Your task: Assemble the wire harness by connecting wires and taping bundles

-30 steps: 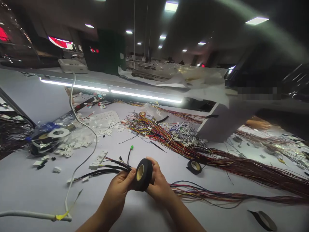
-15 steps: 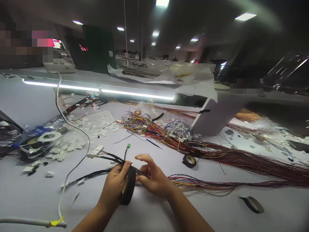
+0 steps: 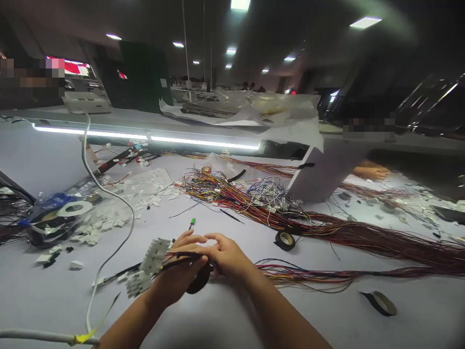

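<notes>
Wire-harness assembly workshop: long white bench [image 3: 225, 320], loose wire bundles [image 3: 363, 237], tape rolls [image 3: 284, 240], white connectors [image 3: 105, 223], strip lighting [image 3: 145, 137].

Black tape roll [image 3: 199, 282]: mostly hidden behind left hand [image 3: 174, 278] and right hand [image 3: 227, 259]; only a lower arc shows. Whether the tape is stuck to the black-wrapped wire bundle [image 3: 181, 259] cannot be told. Bundle's run under the fingers hidden. White connectors [image 3: 150, 257]: pin count too small to read. Both forearms cut off by bottom edge. White cable [image 3: 36, 335] cut off at left edge. Co-worker's hand [image 3: 370, 170] near table's far right edge: blurred, partly behind the white box [image 3: 323, 177].
</notes>
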The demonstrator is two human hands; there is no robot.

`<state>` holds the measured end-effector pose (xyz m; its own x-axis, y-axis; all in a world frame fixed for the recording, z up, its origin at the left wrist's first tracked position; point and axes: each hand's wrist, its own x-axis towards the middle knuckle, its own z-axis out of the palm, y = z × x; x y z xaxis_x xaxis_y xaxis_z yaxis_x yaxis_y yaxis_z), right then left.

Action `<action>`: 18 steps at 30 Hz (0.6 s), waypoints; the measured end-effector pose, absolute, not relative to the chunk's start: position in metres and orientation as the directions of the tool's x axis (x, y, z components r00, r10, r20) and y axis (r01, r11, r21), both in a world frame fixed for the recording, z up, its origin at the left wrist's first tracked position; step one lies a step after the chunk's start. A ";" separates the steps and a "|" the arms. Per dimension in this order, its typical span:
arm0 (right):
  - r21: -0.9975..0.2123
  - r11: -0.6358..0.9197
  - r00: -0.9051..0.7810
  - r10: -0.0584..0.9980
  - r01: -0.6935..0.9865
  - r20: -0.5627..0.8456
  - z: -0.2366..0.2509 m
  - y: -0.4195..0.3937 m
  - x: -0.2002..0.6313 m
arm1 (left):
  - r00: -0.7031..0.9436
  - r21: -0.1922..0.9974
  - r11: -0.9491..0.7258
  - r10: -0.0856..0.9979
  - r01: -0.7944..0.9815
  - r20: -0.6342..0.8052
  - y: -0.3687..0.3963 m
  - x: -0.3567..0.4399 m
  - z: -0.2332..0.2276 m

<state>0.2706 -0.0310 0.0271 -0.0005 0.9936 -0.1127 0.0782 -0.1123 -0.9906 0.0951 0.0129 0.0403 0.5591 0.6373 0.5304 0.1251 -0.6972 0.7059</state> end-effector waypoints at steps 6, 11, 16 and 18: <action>-0.746 0.300 -0.153 0.953 0.594 0.261 0.060 -0.059 0.279 | 0.503 0.790 -0.584 0.748 0.187 0.433 0.019 0.096 0.059; -0.522 0.191 -0.168 0.982 0.831 0.092 0.037 -0.046 0.274 | 0.553 0.800 -0.571 0.734 0.186 0.395 -0.001 0.099 0.060; -0.458 0.011 0.054 0.990 0.889 0.129 -0.001 -0.042 0.289 | 0.434 0.819 -0.502 0.826 0.278 0.359 -0.013 0.102 0.049; -0.537 0.143 -0.005 0.968 0.831 0.250 -0.005 -0.046 0.291 | 0.373 0.834 -0.456 0.865 0.311 0.335 -0.010 0.103 0.046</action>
<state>0.2911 -0.0455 -0.0052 -0.0048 0.9683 0.2496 0.8315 0.1426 -0.5370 0.1030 -0.0100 0.0456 0.3729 0.8654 0.3346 0.3111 -0.4564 0.8336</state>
